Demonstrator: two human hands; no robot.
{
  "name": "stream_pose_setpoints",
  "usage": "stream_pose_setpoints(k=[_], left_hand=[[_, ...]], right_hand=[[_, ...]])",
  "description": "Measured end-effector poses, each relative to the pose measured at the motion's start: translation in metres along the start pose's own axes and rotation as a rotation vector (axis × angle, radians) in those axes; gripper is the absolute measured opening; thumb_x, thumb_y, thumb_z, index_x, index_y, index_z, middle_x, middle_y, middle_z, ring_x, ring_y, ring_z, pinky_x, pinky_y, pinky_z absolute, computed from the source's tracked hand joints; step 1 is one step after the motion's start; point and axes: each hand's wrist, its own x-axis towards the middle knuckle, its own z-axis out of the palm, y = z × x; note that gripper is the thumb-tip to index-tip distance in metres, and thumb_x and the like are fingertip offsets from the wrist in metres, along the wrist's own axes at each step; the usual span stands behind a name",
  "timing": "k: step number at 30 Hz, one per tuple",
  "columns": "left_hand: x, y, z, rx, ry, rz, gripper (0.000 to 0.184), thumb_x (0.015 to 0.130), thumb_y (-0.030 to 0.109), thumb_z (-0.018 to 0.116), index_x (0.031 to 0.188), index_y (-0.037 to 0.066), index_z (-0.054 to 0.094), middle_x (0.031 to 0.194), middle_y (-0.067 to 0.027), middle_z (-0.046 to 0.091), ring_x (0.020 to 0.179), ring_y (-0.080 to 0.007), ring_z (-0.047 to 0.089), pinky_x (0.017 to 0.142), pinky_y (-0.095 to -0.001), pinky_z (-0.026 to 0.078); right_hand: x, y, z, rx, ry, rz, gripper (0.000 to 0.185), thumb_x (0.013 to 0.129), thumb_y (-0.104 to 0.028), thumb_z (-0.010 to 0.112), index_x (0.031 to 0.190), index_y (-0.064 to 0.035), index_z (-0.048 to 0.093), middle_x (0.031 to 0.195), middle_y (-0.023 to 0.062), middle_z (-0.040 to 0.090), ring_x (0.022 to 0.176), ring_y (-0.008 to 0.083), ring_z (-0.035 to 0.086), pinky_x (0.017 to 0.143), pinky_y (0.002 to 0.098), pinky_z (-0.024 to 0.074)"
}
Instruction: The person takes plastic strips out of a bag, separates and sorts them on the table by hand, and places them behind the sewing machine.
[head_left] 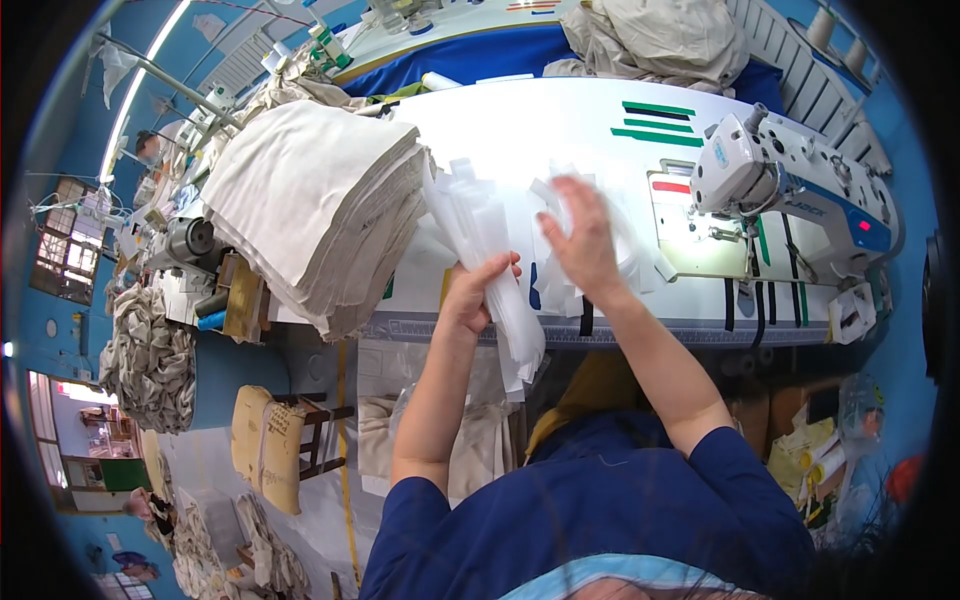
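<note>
Over white tabletop (pixel 560 110), clutching strip bundle (pixel 515 335) across near edge in left hand (pixel 470 292); might drop some through slack grip. Beyond, holding right hand (pixel 585 245) open by loose strips (pixel 625 235); could scatter them with hasty sweep.

a yellow cushion (pixel 268 450) sits on a dark wooden stool (pixel 325 413).

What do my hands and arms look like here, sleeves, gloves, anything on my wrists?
Your left hand and right hand wear no gloves, and no watch or bracelet shows. The left sleeve and right sleeve are dark blue and short, leaving both forearms uncovered. The right fingers are blurred, so I can't tell about rings.
</note>
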Motion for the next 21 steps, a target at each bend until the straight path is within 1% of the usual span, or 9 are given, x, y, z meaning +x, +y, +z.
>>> stream_pose_setpoints(k=[3,5,6,9,12,15,18,20,21], left_hand=[[-0.003,-0.001,0.001,0.0,-0.11,0.043,0.046,0.074,0.015,0.073,0.111,-0.001,0.051,0.09,-0.0094,0.061,0.077,-0.0168,0.061,0.065,-0.031,0.052],[-0.006,-0.001,0.002,0.014,-0.173,0.07,0.045,0.073,0.015,0.074,0.109,0.001,0.053,0.092,-0.0089,0.061,0.08,-0.0169,0.06,0.066,-0.0297,0.051],[-0.008,0.0,0.001,0.032,-0.168,0.066,0.046,0.073,0.015,0.074,0.11,0.001,0.052,0.093,-0.0084,0.06,0.081,-0.0167,0.059,0.067,-0.0296,0.05],[-0.013,0.0,0.001,0.088,-0.15,0.065,0.049,0.073,0.016,0.075,0.113,0.0,0.051,0.096,-0.0076,0.059,0.085,-0.0164,0.059,0.069,-0.0294,0.049],[-0.014,-0.004,0.004,0.132,-0.151,0.11,0.052,0.074,0.017,0.074,0.116,-0.001,0.049,0.1,-0.0089,0.059,0.087,-0.0177,0.059,0.07,-0.0301,0.05],[-0.014,-0.007,0.005,0.108,-0.164,0.152,0.054,0.075,0.019,0.073,0.119,-0.001,0.047,0.104,-0.0111,0.058,0.088,-0.0196,0.06,0.072,-0.0312,0.051],[-0.016,-0.005,0.005,0.05,-0.119,0.114,0.053,0.078,0.018,0.07,0.12,-0.002,0.045,0.105,-0.0124,0.058,0.088,-0.0203,0.061,0.071,-0.0319,0.052],[-0.018,-0.002,0.006,0.02,-0.067,0.062,0.052,0.079,0.018,0.068,0.121,-0.001,0.045,0.106,-0.0129,0.057,0.089,-0.0206,0.061,0.071,-0.0325,0.053],[-0.019,-0.002,0.007,0.003,-0.066,0.069,0.05,0.079,0.018,0.067,0.119,-0.002,0.046,0.104,-0.0128,0.058,0.088,-0.0204,0.061,0.07,-0.0325,0.053]], right_hand=[[-0.002,-0.03,0.001,0.665,-0.435,0.487,0.043,0.078,-0.019,0.068,0.108,0.0052,0.05,0.103,0.019,0.055,0.096,0.0233,0.056,0.077,0.0358,0.0481],[-0.004,-0.036,0.008,0.669,-0.387,0.555,0.04,0.077,-0.022,0.069,0.101,0.0052,0.052,0.092,0.0159,0.056,0.082,0.0207,0.058,0.067,0.0335,0.0488],[-0.005,-0.037,0.012,0.671,-0.364,0.588,0.04,0.077,-0.024,0.07,0.097,0.0052,0.053,0.087,0.0143,0.057,0.075,0.0194,0.06,0.062,0.0323,0.0492],[-0.009,-0.036,0.025,0.36,0.024,0.151,0.033,0.079,-0.024,0.069,0.091,0.0034,0.054,0.075,0.0057,0.055,0.059,0.0135,0.052,0.054,0.028,0.0464],[-0.007,-0.037,0.018,0.488,-0.289,0.378,0.032,0.079,-0.024,0.069,0.089,0.0026,0.056,0.078,0.0072,0.057,0.066,0.013,0.053,0.06,0.0267,0.0463],[-0.01,-0.031,0.024,0.662,-0.276,0.479,0.026,0.078,-0.022,0.068,0.082,0.0025,0.057,0.077,0.0077,0.06,0.067,0.0142,0.053,0.059,0.0271,0.0452],[-0.014,-0.03,0.026,1.044,-0.236,0.672,0.019,0.084,-0.016,0.062,0.086,0.0027,0.061,0.081,0.005,0.061,0.068,0.0111,0.053,0.06,0.026,0.045],[-0.014,-0.028,0.027,1.072,-0.248,0.703,0.016,0.086,-0.013,0.059,0.091,0.0023,0.062,0.082,0.0038,0.061,0.07,0.0098,0.053,0.061,0.0258,0.0458],[-0.014,-0.027,0.026,1.086,-0.253,0.718,0.015,0.088,-0.011,0.057,0.093,0.0021,0.062,0.082,0.0032,0.061,0.071,0.0091,0.054,0.061,0.0257,0.0462]])
